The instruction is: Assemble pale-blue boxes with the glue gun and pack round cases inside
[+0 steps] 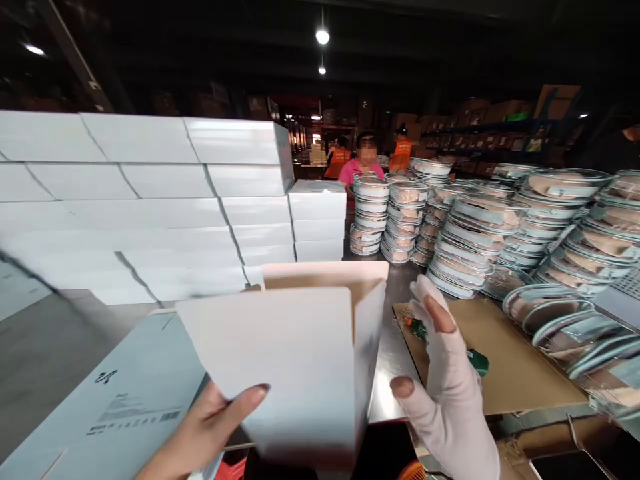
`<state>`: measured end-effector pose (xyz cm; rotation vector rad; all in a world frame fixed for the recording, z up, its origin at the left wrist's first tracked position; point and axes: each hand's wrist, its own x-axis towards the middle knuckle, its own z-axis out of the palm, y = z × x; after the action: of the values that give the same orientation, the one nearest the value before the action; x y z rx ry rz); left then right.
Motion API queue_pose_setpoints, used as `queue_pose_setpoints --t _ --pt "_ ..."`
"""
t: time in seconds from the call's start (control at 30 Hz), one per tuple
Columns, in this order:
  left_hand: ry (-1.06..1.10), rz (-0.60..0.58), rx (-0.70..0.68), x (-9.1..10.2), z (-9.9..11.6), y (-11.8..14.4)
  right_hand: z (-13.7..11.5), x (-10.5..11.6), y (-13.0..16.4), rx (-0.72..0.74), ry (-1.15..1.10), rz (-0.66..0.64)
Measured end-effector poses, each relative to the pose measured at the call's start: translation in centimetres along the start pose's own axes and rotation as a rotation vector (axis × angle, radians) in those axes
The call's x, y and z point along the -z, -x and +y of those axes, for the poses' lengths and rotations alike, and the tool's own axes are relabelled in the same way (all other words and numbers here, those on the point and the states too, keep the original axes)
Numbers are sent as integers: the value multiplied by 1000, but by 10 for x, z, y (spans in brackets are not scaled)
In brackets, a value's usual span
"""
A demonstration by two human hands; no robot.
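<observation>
My bare left hand (210,423) grips the near left edge of a white cardboard box (285,353), thumb pressed on its outer face. The box is unfolded with its top open, and part of its brown inside shows. To the right of it, my right hand (445,393) wears a white glove with bare fingertips. Its thumb and fingers are spread apart, with nothing between them, a small gap away from the box. Beneath my left hand lies a flat pale-blue printed carton (135,393).
Closed white boxes (235,180) form a wall at the left. Stacks of round wrapped items (470,233) fill the right side. A brown cardboard sheet (510,373) with a green object (479,362) lies at the right. A person in pink (363,167) is behind the stacks.
</observation>
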<state>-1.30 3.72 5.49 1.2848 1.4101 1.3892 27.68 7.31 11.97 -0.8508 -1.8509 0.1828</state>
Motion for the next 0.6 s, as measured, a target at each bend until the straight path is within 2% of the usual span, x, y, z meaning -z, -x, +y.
queue_pose_setpoints --t 0.07,0.13,0.23,0.3,0.37,0.47,0.5,0.6 --pt "116 5 -23 -20 9 -6 4 -9 1 -47 -136 -95" --pt "203 -3 -85 -38 14 -10 3 -21 0 -55 -221 -130" --pt "345 -46 -191 -51 14 -15 -5 -37 -3 -117 -413 -53" --pt "397 -55 -167 -52 14 -18 -11 -44 -2 -221 -503 7" --pt "398 18 -124 -53 18 -18 -15 -48 1 -317 -483 79" --pt "321 119 -151 -54 33 -12 -18 -50 9 -379 -392 106" --pt "244 104 -159 -52 40 -9 -19 -50 11 -378 -379 101" --pt "-73 -64 -177 -37 54 -4 -15 -38 13 -318 -379 31"
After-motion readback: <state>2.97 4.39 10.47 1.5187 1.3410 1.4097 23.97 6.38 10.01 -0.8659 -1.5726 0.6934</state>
